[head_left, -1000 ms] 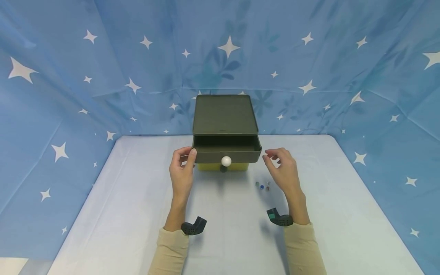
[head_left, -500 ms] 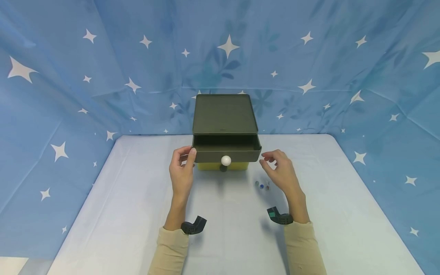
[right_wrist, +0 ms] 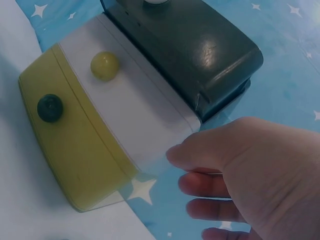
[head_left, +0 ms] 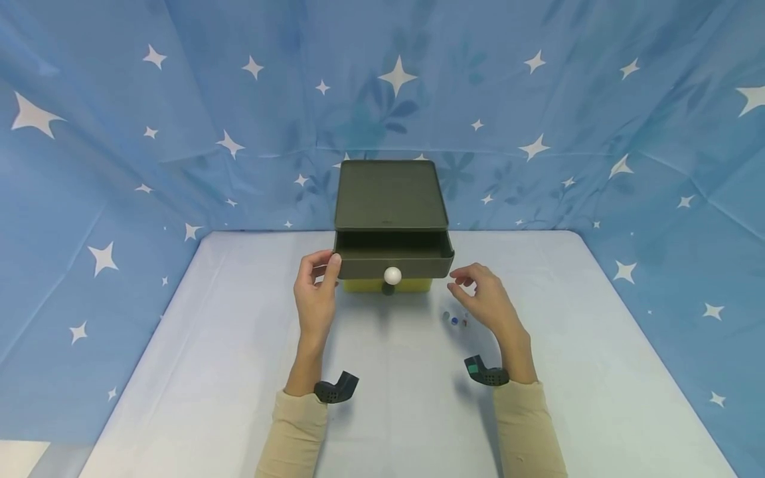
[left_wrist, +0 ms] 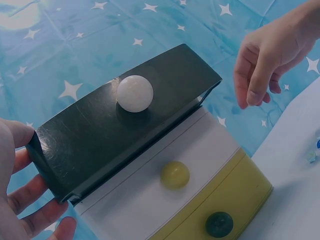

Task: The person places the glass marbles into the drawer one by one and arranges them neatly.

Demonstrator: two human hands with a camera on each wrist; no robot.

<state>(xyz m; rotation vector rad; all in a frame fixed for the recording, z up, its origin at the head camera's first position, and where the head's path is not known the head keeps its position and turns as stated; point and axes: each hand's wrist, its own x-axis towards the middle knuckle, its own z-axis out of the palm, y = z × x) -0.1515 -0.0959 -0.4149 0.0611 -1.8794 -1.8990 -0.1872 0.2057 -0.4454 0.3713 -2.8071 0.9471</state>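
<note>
A small three-tier drawer box stands at the back middle. Its dark green top drawer (head_left: 364, 268) with a white round knob (head_left: 392, 275) is pulled out, and its inside looks bare. My left hand (head_left: 315, 299) holds that drawer's left front corner, thumb at the front edge and fingers along the side. Just off the drawer's right front corner hovers my right hand (head_left: 487, 299), fingers loosely bent and holding nothing. Below sit a white drawer (left_wrist: 130, 200) with a yellow knob (left_wrist: 175, 175) and a yellow drawer (right_wrist: 75, 160) with a green knob (right_wrist: 50, 108), both pushed in.
Several tiny glassy pieces, one of them a blue piece (head_left: 455, 321), lie on the white tabletop (head_left: 388, 411) left of my right wrist. A blue star-patterned curtain (head_left: 269, 119) surrounds the back and sides.
My right hand has drifted slightly left, closer to the drawer's right corner. The left hand keeps its hold and the drawer stays pulled out by the same amount.
</note>
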